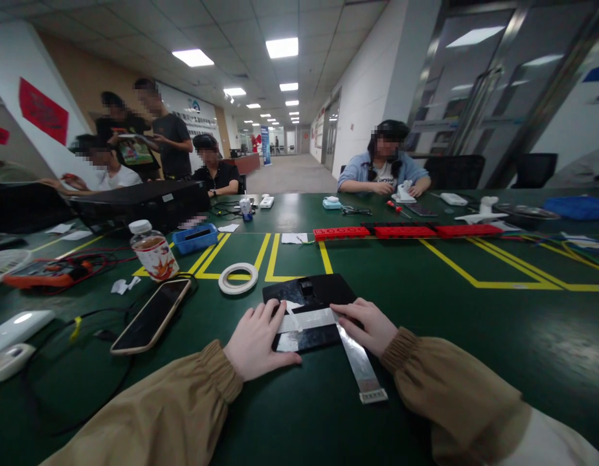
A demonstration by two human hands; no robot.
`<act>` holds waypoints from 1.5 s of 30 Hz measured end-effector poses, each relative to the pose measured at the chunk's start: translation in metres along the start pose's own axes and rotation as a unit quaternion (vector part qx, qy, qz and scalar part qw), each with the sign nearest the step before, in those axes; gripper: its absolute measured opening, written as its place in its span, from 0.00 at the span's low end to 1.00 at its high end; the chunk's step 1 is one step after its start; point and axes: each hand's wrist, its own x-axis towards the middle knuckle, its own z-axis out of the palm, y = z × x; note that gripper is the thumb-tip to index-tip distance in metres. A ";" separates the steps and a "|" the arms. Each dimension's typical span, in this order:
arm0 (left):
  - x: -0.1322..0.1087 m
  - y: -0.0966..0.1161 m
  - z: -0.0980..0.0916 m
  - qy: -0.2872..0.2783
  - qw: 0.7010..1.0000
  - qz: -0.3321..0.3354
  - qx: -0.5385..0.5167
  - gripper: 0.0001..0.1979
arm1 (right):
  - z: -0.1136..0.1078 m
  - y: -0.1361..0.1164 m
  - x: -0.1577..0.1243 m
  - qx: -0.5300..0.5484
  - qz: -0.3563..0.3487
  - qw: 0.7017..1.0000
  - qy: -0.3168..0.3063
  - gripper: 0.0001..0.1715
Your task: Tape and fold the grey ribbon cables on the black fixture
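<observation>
A flat black panel [323,286] with a small raised block near its far edge lies on the green table in front of me. Across it runs a silver-grey flat ribbon cable [311,319], which bends near the panel's right side and trails toward me, ending in a connector [373,395]. A whitish strip [293,316] crosses the cable at a slant. My left hand [258,340] rests spread over the panel's left side, thumb by the near edge. With its index finger stretched out, my right hand [367,325] touches the cable at the bend; its other fingers are partly hidden.
Beyond the panel lies a roll of white tape [238,289]. Leftward are a phone [153,316], a bottle [155,252], a blue tray [195,239], an orange multimeter [46,273] and loose cables. Red strips [403,232] lie across the table. A person [386,165] sits opposite; others are at left.
</observation>
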 end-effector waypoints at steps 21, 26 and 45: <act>0.010 -0.021 0.008 0.008 0.995 0.099 -0.030 0.30 | -0.006 -0.015 -0.004 -0.053 0.093 0.994 -0.026 0.23; 0.010 -0.017 0.014 0.006 0.991 0.131 -0.012 0.25 | -0.002 -0.011 -0.004 -0.078 0.097 0.992 -0.010 0.19; 0.009 -0.008 0.008 -0.002 0.984 0.172 -0.041 0.23 | 0.006 -0.007 -0.002 -0.038 -0.071 0.996 0.032 0.29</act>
